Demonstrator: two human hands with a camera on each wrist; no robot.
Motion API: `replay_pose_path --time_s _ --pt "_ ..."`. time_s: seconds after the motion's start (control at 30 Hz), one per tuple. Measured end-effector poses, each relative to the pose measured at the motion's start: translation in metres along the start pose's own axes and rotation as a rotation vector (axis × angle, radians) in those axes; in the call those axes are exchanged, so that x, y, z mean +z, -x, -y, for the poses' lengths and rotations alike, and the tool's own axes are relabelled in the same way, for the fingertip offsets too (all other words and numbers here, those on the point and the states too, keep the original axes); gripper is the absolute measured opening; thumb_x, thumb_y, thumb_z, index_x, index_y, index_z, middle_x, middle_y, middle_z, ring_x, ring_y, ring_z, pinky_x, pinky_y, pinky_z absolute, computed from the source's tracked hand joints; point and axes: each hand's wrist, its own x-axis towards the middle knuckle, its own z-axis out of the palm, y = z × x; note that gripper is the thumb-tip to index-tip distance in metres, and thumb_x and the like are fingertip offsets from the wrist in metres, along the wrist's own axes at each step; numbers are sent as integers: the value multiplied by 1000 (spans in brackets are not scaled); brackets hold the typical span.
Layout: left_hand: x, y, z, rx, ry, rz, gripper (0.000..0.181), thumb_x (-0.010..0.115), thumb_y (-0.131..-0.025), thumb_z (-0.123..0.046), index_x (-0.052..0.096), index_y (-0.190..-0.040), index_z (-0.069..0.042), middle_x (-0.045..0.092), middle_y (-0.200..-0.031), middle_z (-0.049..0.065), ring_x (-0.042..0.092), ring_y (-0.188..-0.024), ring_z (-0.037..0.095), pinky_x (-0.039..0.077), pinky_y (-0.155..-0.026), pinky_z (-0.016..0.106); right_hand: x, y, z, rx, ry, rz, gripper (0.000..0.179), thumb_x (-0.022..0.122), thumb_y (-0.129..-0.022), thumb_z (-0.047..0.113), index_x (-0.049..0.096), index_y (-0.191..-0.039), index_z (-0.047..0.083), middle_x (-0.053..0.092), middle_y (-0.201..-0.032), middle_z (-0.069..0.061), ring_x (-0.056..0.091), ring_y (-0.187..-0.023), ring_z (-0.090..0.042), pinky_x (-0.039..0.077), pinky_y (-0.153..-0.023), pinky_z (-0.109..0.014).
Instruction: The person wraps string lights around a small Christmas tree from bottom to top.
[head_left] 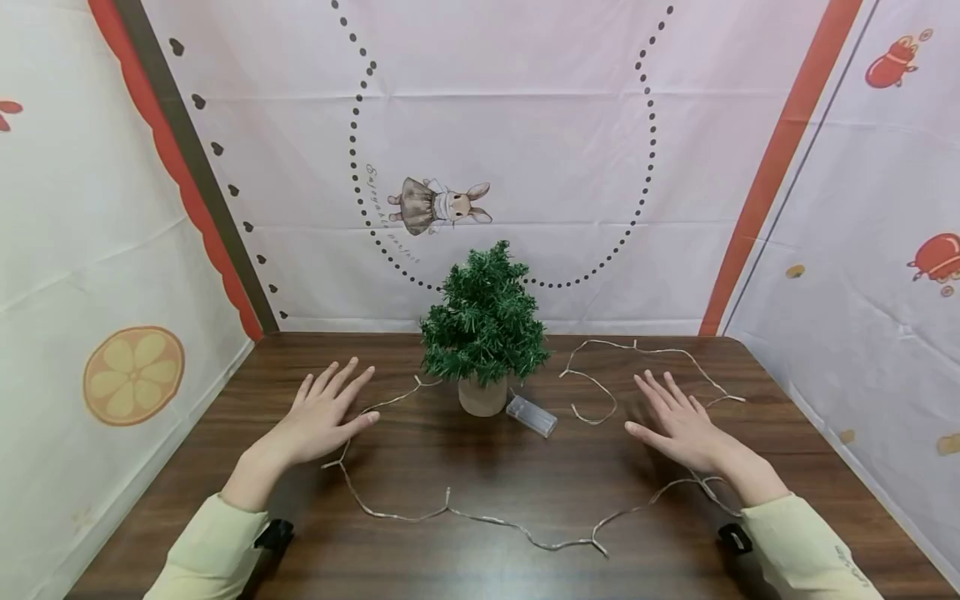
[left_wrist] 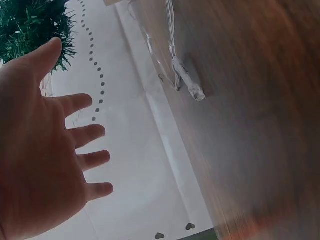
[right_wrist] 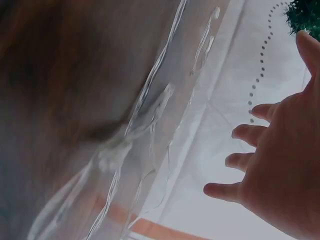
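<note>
A small green artificial Christmas tree [head_left: 486,321] stands upright in a pale round base [head_left: 482,397] at the back middle of the table. Beside the base lies a clear battery box [head_left: 532,416]. A string of lights [head_left: 495,521] loops across the table around the tree, its small bulbs sticking out from the wire; the left wrist view shows one bulb [left_wrist: 191,86] close up. My left hand [head_left: 318,421] hovers palm down over the string at the left, fingers spread, holding nothing. On the right my right hand [head_left: 686,429] is likewise spread above the wire and holds nothing.
The dark wooden table [head_left: 420,567] meets a printed white cloth [head_left: 510,150] at the back, with cloth walls on both sides. Black bands [head_left: 274,535] show at both wrists, below pale sleeves.
</note>
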Motion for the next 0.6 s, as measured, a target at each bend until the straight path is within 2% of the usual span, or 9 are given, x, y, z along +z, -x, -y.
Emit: replay_pose_path --time_s 0.33,0.6 --pt "2 5 -6 79 52 17 73 51 -90 -58 27 -150 -24 21 -157 11 16 -143 40 9 -110 66 6 8 20 -94 -27 15 75 54 -93 49 24 -150 11 23 -155 -19 16 -142 -45 21 -101 -72" --pt "5 12 -10 143 132 56 72 54 -89 -57 31 -149 -24 26 -156 9 20 -142 39 17 -106 66 14 17 37 -167 -93 91 74 53 -92 52 26 -150 13 29 -153 -17 22 -141 -43 29 -105 -63"
